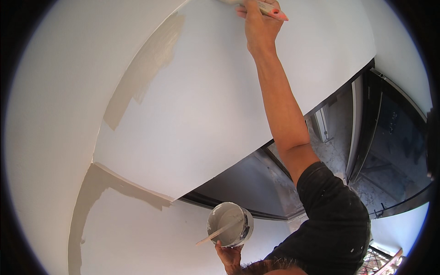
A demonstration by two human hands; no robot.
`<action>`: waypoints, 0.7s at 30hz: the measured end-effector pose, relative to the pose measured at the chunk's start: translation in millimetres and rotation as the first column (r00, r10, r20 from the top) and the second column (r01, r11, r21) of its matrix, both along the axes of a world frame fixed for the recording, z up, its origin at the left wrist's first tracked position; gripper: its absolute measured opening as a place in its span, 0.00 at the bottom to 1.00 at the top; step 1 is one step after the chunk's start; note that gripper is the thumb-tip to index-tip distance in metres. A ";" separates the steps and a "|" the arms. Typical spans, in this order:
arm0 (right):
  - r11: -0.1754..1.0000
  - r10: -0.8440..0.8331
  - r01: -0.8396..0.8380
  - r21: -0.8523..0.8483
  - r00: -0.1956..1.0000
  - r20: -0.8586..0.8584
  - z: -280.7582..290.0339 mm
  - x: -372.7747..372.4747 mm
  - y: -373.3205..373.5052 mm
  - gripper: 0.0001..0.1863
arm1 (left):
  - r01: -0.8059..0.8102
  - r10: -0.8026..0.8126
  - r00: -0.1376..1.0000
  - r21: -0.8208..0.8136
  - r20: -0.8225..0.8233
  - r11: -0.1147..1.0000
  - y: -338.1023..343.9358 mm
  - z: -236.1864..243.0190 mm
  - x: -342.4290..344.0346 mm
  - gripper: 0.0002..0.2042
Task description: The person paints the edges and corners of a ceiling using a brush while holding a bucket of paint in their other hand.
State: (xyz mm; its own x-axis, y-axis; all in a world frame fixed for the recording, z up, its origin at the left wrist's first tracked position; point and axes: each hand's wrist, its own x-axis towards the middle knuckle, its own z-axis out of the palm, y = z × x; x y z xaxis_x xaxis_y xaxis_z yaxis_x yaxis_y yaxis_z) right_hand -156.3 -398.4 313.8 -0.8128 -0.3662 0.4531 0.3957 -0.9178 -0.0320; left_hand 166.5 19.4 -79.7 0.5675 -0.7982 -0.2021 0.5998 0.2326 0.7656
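Note:
My right arm reaches up to the top of the view, and my right hand (261, 30) is closed around a paintbrush (275, 11) with a pale handle and a red end. The bristles are mostly cut off by the upper edge. The brush is near the top of a white wall (206, 91). Low in the view, my left hand (230, 257) grips a small round bucket (247, 229) from below, its rim smeared with paint. Greyish-beige paint (229, 217) is inside, and a flat wooden stick (211, 237) leans out over the rim.
Beige paint bands (142, 68) run along the wall's edge at the left, and another (87, 197) sits lower down. Below the wall's lower edge is a dark-framed opening (256, 178). A dark glass door (389, 146) stands at the right.

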 end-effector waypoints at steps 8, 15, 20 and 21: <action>1.000 0.003 -0.003 0.006 1.000 -0.006 -1.1 4.3 -4.0 0.09 | -0.004 0.004 1.000 0.005 0.022 1.000 0.0 -2.8 3.8 0.39; 1.000 -0.007 0.007 0.019 1.000 -0.023 -0.7 5.0 -0.9 0.09 | 0.010 -0.010 1.000 0.009 0.024 1.000 1.7 -6.9 8.2 0.39; 1.000 -0.012 0.013 0.014 0.999 -0.044 -1.2 5.3 1.0 0.09 | 0.001 -0.001 1.000 0.013 0.016 1.000 1.3 -6.0 7.7 0.39; 1.000 -0.005 0.005 0.003 0.999 -0.041 -1.3 6.1 0.9 0.10 | 0.004 -0.004 1.000 0.010 0.011 1.000 1.7 -6.0 7.4 0.39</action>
State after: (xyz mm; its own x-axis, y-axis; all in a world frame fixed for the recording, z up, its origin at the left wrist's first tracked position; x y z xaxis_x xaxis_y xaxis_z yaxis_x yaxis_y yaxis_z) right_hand -150.1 -397.4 312.4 -0.7954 -0.3637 0.4848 0.3895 -0.9196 -0.0509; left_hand 173.9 21.1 -85.7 0.5665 -0.7985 -0.2036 0.5922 0.2227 0.7744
